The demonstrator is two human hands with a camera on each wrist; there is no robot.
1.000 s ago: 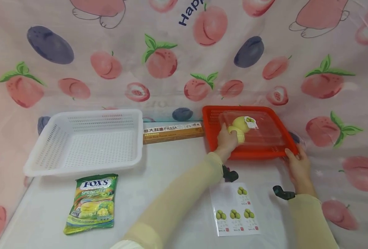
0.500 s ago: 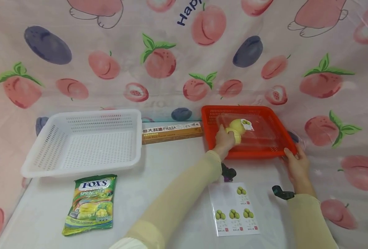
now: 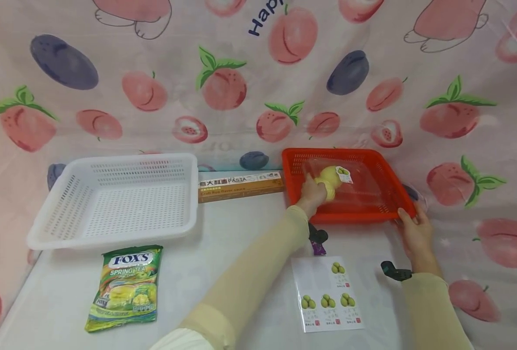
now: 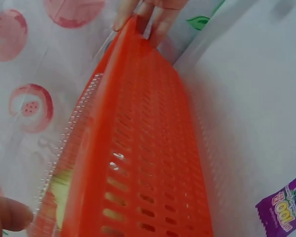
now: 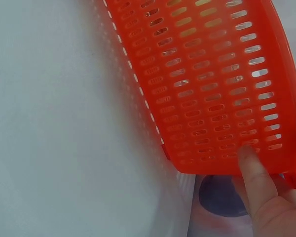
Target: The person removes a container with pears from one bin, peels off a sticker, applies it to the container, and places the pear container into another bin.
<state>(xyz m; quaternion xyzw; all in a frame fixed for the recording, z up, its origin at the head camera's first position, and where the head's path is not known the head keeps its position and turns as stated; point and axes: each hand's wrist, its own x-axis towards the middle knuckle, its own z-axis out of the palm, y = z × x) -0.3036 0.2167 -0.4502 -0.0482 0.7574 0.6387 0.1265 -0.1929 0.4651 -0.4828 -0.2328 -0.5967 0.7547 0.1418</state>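
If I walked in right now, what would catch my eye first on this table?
Probably the bright red basket at the back right: the left hand reaches into it at a clear box of yellow fruit, while the right hand holds its near right corner. Next, the big white basket at the left, with a green FOX'S candy bag lying in front of it, all under a peach-printed cloth.
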